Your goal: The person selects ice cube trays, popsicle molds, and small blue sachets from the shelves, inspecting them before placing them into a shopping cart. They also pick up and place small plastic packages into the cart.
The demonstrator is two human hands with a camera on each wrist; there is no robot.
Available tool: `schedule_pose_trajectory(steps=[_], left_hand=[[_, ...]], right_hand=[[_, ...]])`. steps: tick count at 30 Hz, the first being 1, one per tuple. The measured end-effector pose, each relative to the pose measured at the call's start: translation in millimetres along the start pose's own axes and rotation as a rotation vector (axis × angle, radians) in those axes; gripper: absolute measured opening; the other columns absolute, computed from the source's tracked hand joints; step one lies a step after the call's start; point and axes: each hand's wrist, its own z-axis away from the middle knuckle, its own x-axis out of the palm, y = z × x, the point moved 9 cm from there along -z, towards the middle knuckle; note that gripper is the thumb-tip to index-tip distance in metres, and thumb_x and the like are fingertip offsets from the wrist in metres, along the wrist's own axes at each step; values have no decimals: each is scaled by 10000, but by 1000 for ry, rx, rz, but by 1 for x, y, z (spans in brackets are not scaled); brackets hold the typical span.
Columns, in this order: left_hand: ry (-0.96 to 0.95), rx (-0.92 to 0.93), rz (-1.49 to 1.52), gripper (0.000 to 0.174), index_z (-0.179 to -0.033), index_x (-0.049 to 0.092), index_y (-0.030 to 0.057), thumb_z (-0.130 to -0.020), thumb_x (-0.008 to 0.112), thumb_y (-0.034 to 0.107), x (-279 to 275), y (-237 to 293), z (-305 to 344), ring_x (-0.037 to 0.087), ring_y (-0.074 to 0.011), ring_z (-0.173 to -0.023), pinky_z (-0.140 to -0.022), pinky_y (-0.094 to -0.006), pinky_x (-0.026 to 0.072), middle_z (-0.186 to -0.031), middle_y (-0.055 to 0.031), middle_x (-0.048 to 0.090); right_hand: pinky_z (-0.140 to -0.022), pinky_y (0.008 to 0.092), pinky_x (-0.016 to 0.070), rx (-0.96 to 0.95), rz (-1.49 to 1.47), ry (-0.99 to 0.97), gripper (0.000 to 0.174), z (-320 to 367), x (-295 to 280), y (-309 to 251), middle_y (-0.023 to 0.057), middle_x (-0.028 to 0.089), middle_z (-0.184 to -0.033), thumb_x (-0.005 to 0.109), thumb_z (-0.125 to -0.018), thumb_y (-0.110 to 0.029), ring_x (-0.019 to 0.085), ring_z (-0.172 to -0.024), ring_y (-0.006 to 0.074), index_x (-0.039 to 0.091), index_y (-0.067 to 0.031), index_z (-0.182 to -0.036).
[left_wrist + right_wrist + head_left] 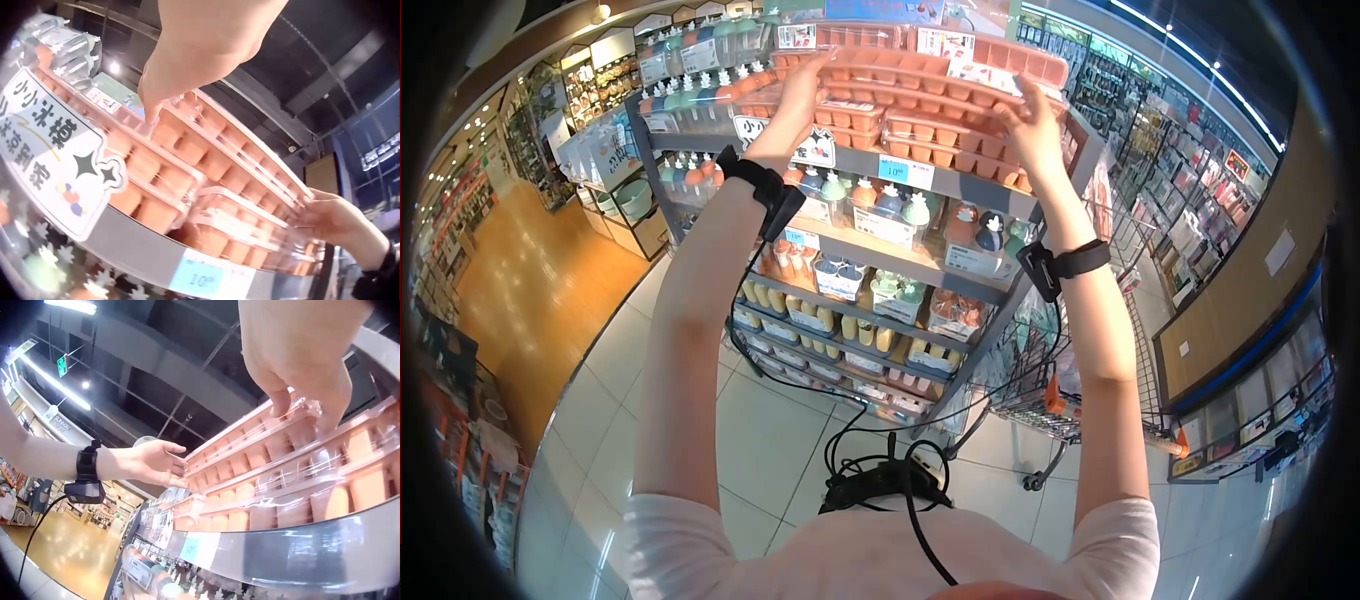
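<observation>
Long salmon-pink ice cube trays [900, 80], wrapped in clear plastic, lie stacked on the top shelf. My left hand [800, 98] holds the left end of an upper tray pack, its thumb and fingers bent over the end in the left wrist view. At the other end my right hand [1037, 130] grips the same pack, with thumb and fingertips on its edges in the right wrist view. Shorter tray packs [231, 228] sit beneath it, close to the shelf edge. A white sign [53, 153] with dark lettering stands by the left hand.
A blue-and-white price tag [905, 172] marks the front shelf edge [970, 188]. Lower shelves carry bottle-like goods with leaf-shaped tops [915, 210] and boxed items. To the right stands a shopping cart [1040, 390]; black cables [840, 390] hang before me.
</observation>
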Motion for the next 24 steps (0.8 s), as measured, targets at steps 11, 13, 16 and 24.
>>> schedule_pose_trajectory(steps=[11,13,16,24], left_hand=[[79,546,-172,537,-1323,362,32,-847,590,134,32,89,236,441,-172,-1161,-989,-326,354,-1224,-90,471],[11,508,-244,592,-1309,320,10,-813,632,97,32,66,281,442,-209,-1164,-988,-333,355,-1269,-106,421],[-132,234,-61,648,-1268,333,12,-743,709,65,48,8,337,458,-218,-1147,-947,-351,400,-1262,-122,417],[-509,-331,268,793,-1327,291,13,-688,756,67,113,-123,417,484,-232,-1128,-919,-359,427,-1201,-126,474]], right_hand=[[-971,399,426,-350,-343,170,1044,139,-116,-110,169,288,-1397,852,-588,-204,451,-1179,265,205,-44,-1393],[-953,382,435,-167,-358,239,1181,185,-145,-94,164,311,-1390,893,-481,-320,479,-1146,247,201,-17,-1389],[-922,342,438,83,-320,174,1271,267,-182,-53,132,352,-1326,899,-391,-426,487,-1116,208,220,16,-1370],[-968,308,385,589,-338,269,936,450,-243,-15,76,403,-1256,848,-556,-191,447,-1153,179,319,-2,-1305]])
